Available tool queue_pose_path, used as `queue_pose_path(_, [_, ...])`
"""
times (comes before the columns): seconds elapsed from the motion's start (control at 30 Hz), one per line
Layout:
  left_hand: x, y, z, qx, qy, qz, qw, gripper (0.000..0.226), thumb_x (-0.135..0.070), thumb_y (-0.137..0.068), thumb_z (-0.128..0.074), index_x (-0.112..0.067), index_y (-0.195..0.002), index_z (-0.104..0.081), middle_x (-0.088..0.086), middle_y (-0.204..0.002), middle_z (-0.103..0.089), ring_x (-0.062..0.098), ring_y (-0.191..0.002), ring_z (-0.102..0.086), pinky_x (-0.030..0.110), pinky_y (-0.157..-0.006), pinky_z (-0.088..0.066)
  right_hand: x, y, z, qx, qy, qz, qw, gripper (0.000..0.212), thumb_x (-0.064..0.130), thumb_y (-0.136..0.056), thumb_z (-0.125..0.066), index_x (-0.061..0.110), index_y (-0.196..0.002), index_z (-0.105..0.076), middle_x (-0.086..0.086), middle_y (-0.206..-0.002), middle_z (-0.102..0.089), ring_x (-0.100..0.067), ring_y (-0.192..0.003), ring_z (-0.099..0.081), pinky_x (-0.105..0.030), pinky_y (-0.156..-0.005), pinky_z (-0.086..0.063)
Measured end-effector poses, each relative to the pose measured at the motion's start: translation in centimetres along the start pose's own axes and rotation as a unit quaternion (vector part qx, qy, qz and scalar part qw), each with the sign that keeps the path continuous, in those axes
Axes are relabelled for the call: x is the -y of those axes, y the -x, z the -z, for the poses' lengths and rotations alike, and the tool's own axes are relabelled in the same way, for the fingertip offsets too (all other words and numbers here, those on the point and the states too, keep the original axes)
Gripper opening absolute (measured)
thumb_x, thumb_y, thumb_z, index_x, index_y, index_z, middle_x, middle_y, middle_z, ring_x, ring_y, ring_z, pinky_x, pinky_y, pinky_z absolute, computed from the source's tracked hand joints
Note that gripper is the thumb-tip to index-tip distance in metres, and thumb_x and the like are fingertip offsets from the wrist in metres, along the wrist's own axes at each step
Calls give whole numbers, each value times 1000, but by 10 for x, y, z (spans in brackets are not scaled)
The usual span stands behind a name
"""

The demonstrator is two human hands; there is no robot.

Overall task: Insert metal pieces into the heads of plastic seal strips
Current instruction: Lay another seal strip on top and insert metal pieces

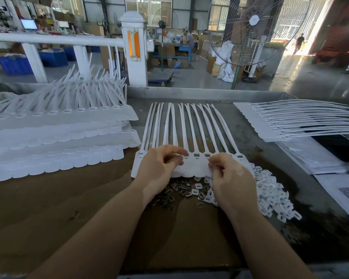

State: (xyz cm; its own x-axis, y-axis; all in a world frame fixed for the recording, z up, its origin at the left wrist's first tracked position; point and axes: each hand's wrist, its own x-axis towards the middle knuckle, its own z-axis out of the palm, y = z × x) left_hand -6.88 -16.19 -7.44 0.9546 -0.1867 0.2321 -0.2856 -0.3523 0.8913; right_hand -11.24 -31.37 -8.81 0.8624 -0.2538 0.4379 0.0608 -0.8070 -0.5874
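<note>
On the left of the worktable [48, 208] lies a tall stack of white seal strips [58, 137]. In the centre, a joined row of seal strips [189, 127] lies flat, heads toward the person. The left hand [159, 168] rests on the heads, fingers curled, pinching something too small to tell. Dark metal pieces [181, 189] lie below. The right hand [230, 176] pinches the row's edge. White plastic caps [274, 196] pile rightward.
</note>
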Motion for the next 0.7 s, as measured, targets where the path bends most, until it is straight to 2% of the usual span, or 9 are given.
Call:
queue_pose_path(0.1, [1,0,1,2,6,2,1000,22,-14,-91,-60,-35,-86,-64,-14,-77,-69,-8,-80,-61,2,-71,-43,0,0,0,-4,-2,6,1000,17,13,-92,-51,17,-102,-65,1,-94,-69,-19,-88,-61,-41,-84,-48])
queue_pose_path(0.27, [3,-1,0,-5,27,20,999,7,-17,-90,-61,-24,-88,-61,-11,-78,-70,-9,-71,-59,7,-63,-41,1,0,0,-3,-3,8,1000,18,13,-92,-51,17,-103,-65,1,-94,-69,-18,-88,-61,-41,-85,-48])
queue_pose_path(0.33, [3,-1,1,-6,23,23,999,10,-16,-92,-59,-26,-93,-62,-11,-79,-69,-9,-72,-58,10,-65,-39,0,0,0,-2,-2,10,1000,18,13,-92,-51,16,-103,-65,2,-93,-69,-18,-87,-61,-41,-85,-48])
queue_pose_path(0.4, [3,-1,1,-4,10,15,1000,17,-16,-93,-56,-30,-97,-63,-11,-80,-68,-10,-72,-57,8,-64,-39,1,1,1,-3,-1,10,1000,18,13,-92,-51,17,-103,-65,2,-93,-69,-17,-86,-61,-41,-85,-48])
queue_pose_path(0.5, [3,-1,2,-11,11,7,1000,16,-15,-92,-58,-30,-90,-63,-12,-78,-69,-8,-71,-58,4,-63,-41,1,0,1,-3,-3,9,1000,18,13,-92,-51,17,-103,-65,2,-94,-69,-17,-88,-61,-41,-86,-47])
queue_pose_path(0.6, [3,-3,4,-23,35,19,999,9,-14,-91,-59,-22,-90,-63,-9,-79,-71,-3,-69,-59,2,-62,-41,0,0,1,-3,-2,10,1000,18,14,-92,-51,16,-103,-65,2,-95,-69,-18,-88,-62,-41,-86,-48])
queue_pose_path(0.7, [4,-6,6,-43,62,32,997,4,-13,-91,-59,-14,-93,-62,-6,-81,-71,-6,-65,-59,1,-59,-41,0,0,0,-4,2,10,1000,17,14,-92,-51,17,-103,-65,2,-94,-69,-18,-88,-61,-41,-86,-48])
